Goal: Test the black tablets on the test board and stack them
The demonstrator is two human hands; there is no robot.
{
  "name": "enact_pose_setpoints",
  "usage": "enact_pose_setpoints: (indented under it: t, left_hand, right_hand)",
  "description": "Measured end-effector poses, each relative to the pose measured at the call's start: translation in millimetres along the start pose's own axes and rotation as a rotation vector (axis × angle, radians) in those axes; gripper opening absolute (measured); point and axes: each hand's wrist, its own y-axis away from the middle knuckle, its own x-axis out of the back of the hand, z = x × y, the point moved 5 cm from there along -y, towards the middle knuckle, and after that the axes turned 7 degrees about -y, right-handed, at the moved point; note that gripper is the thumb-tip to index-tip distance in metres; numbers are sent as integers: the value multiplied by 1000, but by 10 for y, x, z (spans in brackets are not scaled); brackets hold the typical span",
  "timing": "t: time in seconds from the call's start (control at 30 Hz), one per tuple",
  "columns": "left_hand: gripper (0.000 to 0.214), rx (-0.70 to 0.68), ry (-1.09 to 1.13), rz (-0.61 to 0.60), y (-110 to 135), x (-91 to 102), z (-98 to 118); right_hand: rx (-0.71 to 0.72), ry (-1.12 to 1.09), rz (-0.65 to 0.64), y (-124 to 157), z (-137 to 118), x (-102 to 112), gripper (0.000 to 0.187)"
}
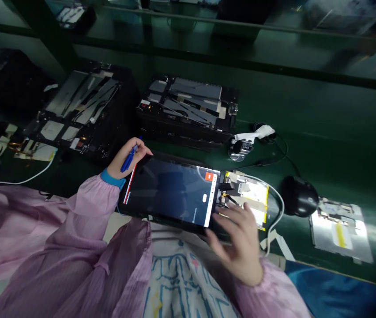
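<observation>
A black tablet (171, 192) with a lit screen lies in front of me, its near edge close to my body. My left hand (131, 157) rests at the tablet's far left corner, with a blue pen (128, 160) held in its fingers. A blue band (112, 179) circles that wrist. At the tablet's right edge hovers my right hand (239, 243), its fingers spread and holding nothing visible. Just beyond those fingers lies an opened device with a silvery, yellow-edged battery (254, 196). A black connector (227, 187) sits between it and the tablet.
Stacks of black opened device panels (184, 104) (85, 106) stand behind the tablet. To the right are a white-and-clear cabled device (241, 148), a black rounded object (299, 196), a silver battery with a board (342, 232) and a white cable (280, 198). A shelf edge (188, 55) runs overhead.
</observation>
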Motion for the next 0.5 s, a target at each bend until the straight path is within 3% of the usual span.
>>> enact_pose_setpoints:
  t: [0.1,0.2,0.5]
  left_hand:
    - [36,-2,-2,-7,-2,-8,5]
    - [37,-3,-18,-9,-3,-9,26]
    - [38,32,-63,-9,-26,-11,59]
  right_hand:
    - [15,86,-61,123,-141,-279,30]
    - [-2,166,-60,222,-108,-406,32]
    - [-14,297,80,393,172,-330,22]
